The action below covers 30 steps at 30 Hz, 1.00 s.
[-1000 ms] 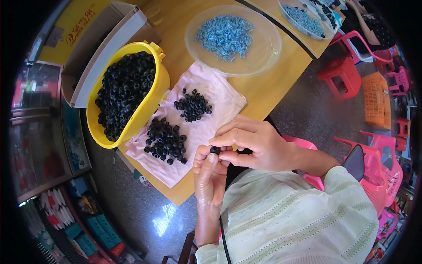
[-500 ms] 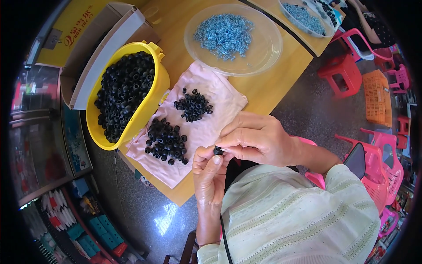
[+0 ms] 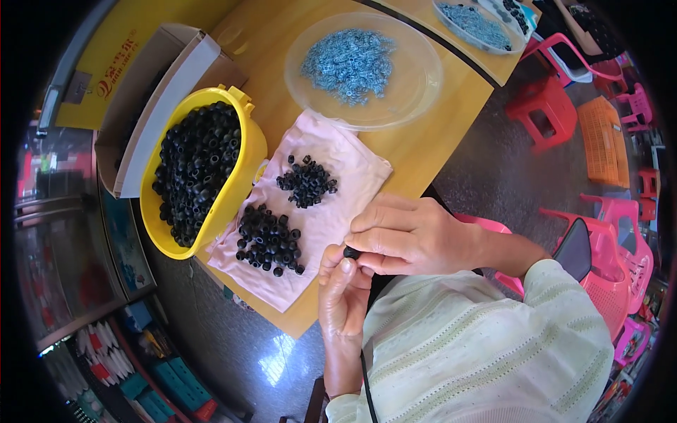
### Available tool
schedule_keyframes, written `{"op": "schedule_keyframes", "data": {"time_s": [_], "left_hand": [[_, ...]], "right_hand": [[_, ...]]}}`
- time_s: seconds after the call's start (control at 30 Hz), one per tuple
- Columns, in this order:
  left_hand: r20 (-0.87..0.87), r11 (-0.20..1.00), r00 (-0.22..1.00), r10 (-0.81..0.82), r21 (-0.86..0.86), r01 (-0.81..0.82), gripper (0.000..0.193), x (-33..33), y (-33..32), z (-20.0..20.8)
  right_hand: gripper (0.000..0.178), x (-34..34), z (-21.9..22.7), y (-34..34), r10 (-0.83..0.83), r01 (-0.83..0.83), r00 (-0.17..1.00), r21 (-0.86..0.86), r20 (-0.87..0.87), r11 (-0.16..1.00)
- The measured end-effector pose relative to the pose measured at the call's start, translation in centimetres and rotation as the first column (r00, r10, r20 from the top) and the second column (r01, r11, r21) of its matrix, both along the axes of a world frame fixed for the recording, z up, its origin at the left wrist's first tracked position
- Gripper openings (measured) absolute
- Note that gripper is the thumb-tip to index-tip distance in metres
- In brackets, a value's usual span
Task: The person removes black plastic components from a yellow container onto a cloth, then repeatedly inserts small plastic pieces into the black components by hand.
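Just off the front edge of the table, my left hand [image 3: 341,299] pinches a small, round black cap-like piece [image 3: 351,252] between thumb and fingers. From the right, my right hand [image 3: 416,236] closes its fingertips on the same piece; whether they hold a second, smaller part is hidden. Beside them a pale pink cloth [image 3: 356,162] lies on the table. On it sit two heaps: larger round black caps [image 3: 268,240] nearer me and smaller black rings [image 3: 307,182] behind.
A yellow tub [image 3: 255,151] full of black caps leans at the left, beside an open cardboard box [image 3: 159,106]. Farther back on the wooden table [image 3: 451,123] stands a clear shallow bowl [image 3: 419,77] of small blue pieces. Red stools [image 3: 543,113] and pink chairs stand right.
The whole view has shifted slightly, with table and cloth sitting a little lower. Both hands stay together on the black piece, the right fingers a bit more bunched over it.
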<state>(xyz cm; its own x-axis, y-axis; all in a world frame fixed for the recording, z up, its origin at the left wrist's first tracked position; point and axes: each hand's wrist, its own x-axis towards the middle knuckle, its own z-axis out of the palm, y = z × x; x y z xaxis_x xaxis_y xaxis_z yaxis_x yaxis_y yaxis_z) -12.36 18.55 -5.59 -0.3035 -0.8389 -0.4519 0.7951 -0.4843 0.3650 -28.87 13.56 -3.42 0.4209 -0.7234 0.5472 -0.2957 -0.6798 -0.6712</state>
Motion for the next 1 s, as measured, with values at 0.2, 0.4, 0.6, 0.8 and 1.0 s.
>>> {"op": "schedule_keyframes", "data": {"time_s": [0.2, 0.4, 0.6, 0.8, 1.0], "left_hand": [[0.132, 0.996, 0.987, 0.093, -0.026, -0.090, 0.010, -0.7, 0.2, -0.3], [0.156, 0.986, 0.974, 0.165, -0.027, -0.162, 0.010, -1.1, -0.4, -0.8], [0.028, 0.984, 0.992, 0.123, -0.137, -0.118, 0.011, -0.7, -0.9, 0.3], [0.068, 0.979, 0.986, 0.151, -0.150, -0.140, 0.012, -0.6, -0.6, -0.2], [0.110, 0.961, 0.980, 0.164, -0.240, -0.134, 0.018, -0.6, -0.4, 0.1]], "right_hand": [[0.023, -0.3, -0.6, 0.1, -0.018, 0.010, 0.998, -0.135, -0.056, 0.991], [0.024, 0.1, -1.7, -0.4, -0.009, 0.004, 0.997, 0.065, 0.074, 0.998], [0.025, 0.1, -0.1, -0.3, 0.042, -0.169, 0.955, 0.423, 0.293, 0.891], [0.012, -1.1, 0.4, -1.5, 0.110, -0.348, 0.911, 0.601, 0.396, 0.720], [0.009, -1.3, 0.1, -1.1, 0.100, -0.382, 0.892, 0.618, 0.440, 0.687]]}}
